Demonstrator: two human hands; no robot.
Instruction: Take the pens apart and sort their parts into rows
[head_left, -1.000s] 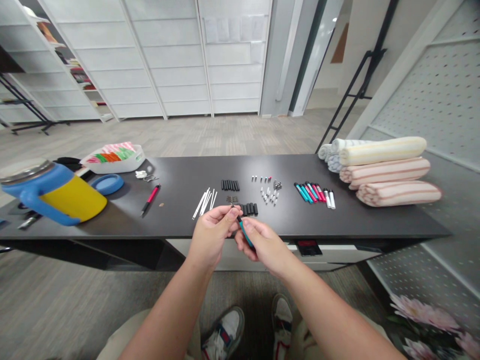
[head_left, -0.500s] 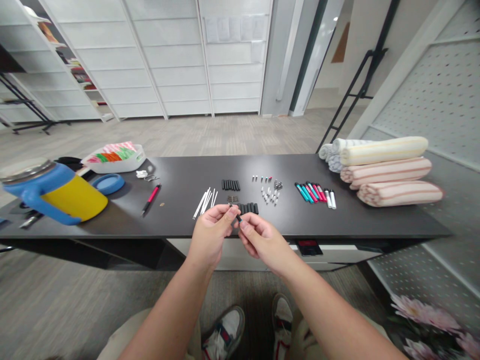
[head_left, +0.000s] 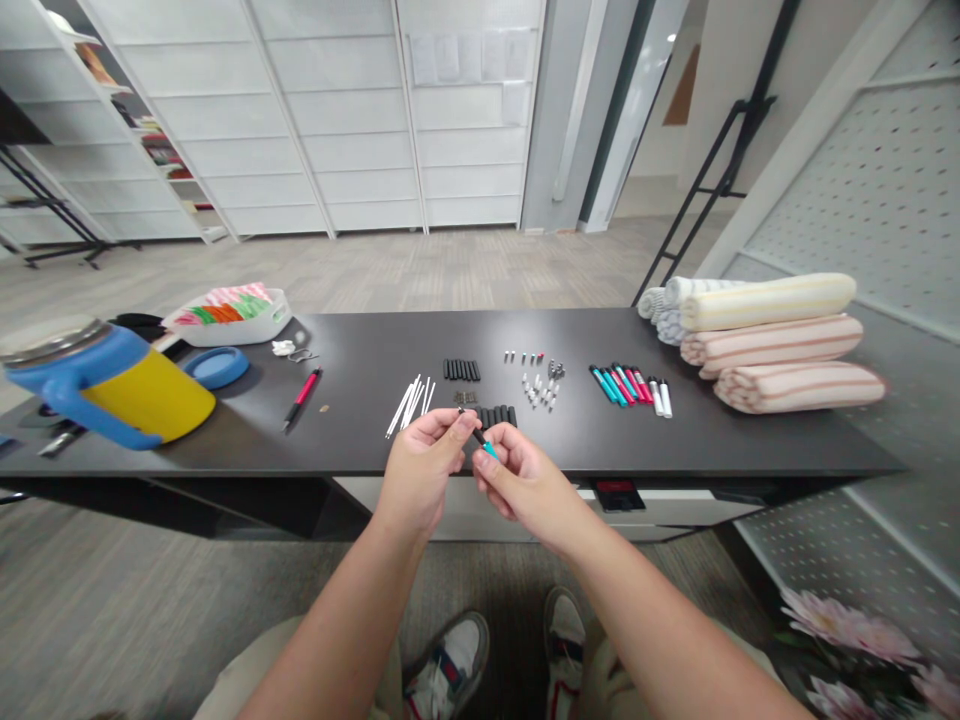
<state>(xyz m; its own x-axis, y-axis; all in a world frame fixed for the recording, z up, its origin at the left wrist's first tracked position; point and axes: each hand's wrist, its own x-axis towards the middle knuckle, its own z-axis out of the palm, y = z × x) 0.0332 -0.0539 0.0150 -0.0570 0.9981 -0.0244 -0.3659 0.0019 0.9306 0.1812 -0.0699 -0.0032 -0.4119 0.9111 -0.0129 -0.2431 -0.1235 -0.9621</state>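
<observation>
Over the front edge of the table, a pen (head_left: 489,449) with a black front part and a teal section spans both hands. My left hand (head_left: 431,455) pinches its black end between thumb and fingers. The teal end lies in the closed fingers of my right hand (head_left: 521,475), which partly cover it. Just beyond the hands lie black grip sleeves (head_left: 499,415), small springs (head_left: 465,398) and another row of black tubes (head_left: 461,370). White refill sticks (head_left: 411,404) rest left of them.
Small clear and metal parts (head_left: 540,390) lie right of centre, before teal, red and white pen barrels (head_left: 630,385). Rolled towels (head_left: 780,345) are stacked at the right. A red pen (head_left: 302,400), a blue lid (head_left: 217,368), a yellow-blue jug (head_left: 112,385) and a white basket (head_left: 262,325) occupy the left.
My right fingers have shifted slightly down along the pen, and its teal section now shows between the hands. My left hand has stayed in place.
</observation>
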